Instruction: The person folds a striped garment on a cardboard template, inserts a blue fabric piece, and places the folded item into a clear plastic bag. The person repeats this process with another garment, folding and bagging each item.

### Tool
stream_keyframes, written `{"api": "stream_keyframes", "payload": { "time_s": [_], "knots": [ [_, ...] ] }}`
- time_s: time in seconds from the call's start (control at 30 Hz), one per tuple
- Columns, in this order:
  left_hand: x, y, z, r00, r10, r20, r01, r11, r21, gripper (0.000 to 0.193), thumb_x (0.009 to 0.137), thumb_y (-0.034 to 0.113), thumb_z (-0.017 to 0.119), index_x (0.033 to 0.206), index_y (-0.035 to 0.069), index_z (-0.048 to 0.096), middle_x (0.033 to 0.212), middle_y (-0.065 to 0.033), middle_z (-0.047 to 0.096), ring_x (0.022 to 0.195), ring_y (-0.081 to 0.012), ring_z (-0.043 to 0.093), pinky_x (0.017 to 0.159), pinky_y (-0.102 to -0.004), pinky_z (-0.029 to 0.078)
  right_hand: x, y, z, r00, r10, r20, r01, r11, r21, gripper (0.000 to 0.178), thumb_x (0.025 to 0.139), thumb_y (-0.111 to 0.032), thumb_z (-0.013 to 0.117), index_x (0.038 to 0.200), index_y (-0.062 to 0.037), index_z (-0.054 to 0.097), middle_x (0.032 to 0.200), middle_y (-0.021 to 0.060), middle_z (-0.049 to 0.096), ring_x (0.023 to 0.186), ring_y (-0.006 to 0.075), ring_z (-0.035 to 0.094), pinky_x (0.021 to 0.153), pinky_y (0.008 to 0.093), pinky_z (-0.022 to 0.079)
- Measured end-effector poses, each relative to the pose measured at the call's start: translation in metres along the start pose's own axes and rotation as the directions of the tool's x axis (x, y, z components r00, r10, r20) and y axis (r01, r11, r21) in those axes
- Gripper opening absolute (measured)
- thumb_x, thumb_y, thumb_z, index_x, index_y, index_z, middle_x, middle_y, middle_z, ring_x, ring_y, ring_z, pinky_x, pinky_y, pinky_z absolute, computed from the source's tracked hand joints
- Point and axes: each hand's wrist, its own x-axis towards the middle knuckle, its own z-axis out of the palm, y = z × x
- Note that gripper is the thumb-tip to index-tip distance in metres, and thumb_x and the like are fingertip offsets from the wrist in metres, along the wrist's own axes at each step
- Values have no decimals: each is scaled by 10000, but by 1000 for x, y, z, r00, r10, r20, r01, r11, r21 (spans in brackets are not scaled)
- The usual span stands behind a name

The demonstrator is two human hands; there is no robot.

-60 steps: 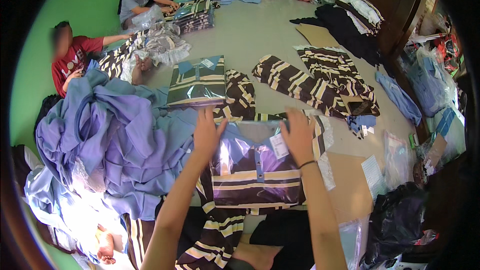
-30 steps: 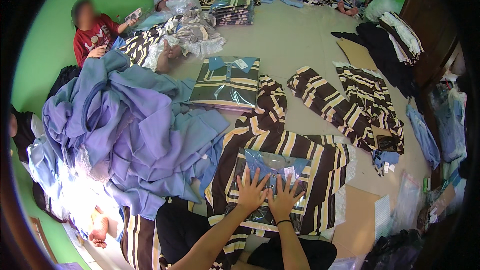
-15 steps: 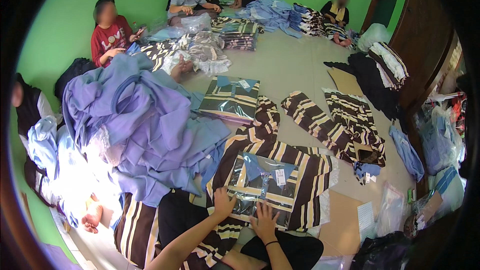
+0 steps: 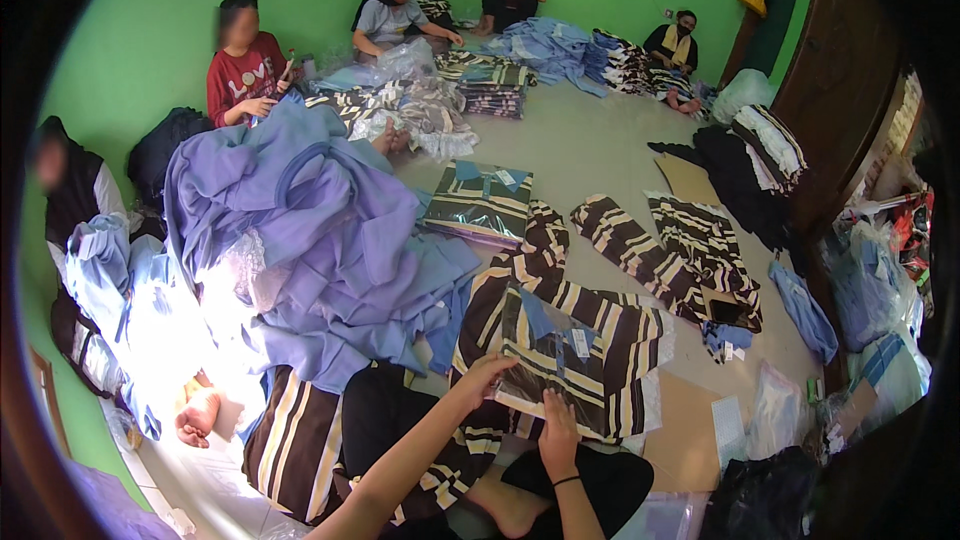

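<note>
A folded brown, cream and black striped shirt with a blue collar, in a clear plastic bag (image 4: 553, 352), is in front of me. It looks slightly tilted above a spread striped garment (image 4: 635, 340). My left hand (image 4: 488, 377) grips the bag's near left side, thumb on top. At the near edge, my right hand (image 4: 558, 428) holds the bag with its fingers together. The undersides of both grips are hidden. Just beyond lies a stack of similar bagged shirts (image 4: 478, 205).
To the left rises a large heap of blue-purple cloth (image 4: 290, 210). Striped garments (image 4: 705, 250) and a dark phone (image 4: 727, 312) lie on the right. Cardboard (image 4: 683, 430) and plastic bags (image 4: 778, 415) are near my right side. Several people sit along the green walls.
My left hand has gone from lying on the bagged shirt to gripping its left side. My right hand's spread fingers have come together at the near edge. The bag has turned and tilted.
</note>
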Motion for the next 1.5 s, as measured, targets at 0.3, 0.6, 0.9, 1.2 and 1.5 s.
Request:
{"api": "stream_keyframes", "payload": {
  "time_s": [0.3, 0.6, 0.9, 1.2, 1.5],
  "knots": [
    [-34, 24, 18, 923, 13, 386, -157, 925, 345, 427, 721, 96, 532, 1136, 48, 442, 980, -21, 543, 642, -74, 492, 523, -208, 366, -44, -33, -44, 990, 127, 66, -143, 914, 381, 435, 851, -156, 459, 1262, -57, 357, 1265, 165, 393, 1165, 297, 392, 960, 433, 292],
    [-196, 76, 63, 574, -519, 633, -733, 18, 680, 624, 765, 152, 478, 1304, 34, 187, 1160, -229, 403, 910, -341, 552, 688, -393, 471, -47, -8, -113, 693, 533, 486, -232, -472, 850, 592, 792, -527, 434, 1096, -22, 493, 995, 133, 583, 820, 257, 602, 659, 373, 519],
    [-229, 56, 37, 301, -473, 828, -953, -125, 275, 566, 777, 145, 431, 1294, 11, 243, 1292, -211, 325, 869, -291, 566, 518, -319, 490, -62, -13, -173, 299, 562, 771, -679, -442, 585, 414, 758, -290, 504, 1076, -25, 507, 936, 74, 583, 805, 185, 583, 669, 291, 478],
    [-202, 69, 16, 295, -130, 947, -948, -162, 273, 534, 789, 176, 460, 1291, 106, 291, 1267, -159, 368, 1026, -299, 472, 711, -358, 467, -26, -37, -238, 282, 680, 677, -673, -363, 645, 296, 747, -212, 550, 979, -29, 547, 808, 57, 606, 700, 182, 596, 617, 288, 492],
    [-111, 30, -138, 839, 536, -91, 143, -56, 988, 612, 767, 408, 521, 1240, 57, 357, 1192, -216, 396, 1076, -400, 368, 883, -481, 298, 140, -20, -228, 688, 592, 420, -590, 119, 799, 186, 711, -121, 572, 869, -38, 517, 776, 29, 545, 679, 132, 536, 588, 241, 445]
  ]
}}
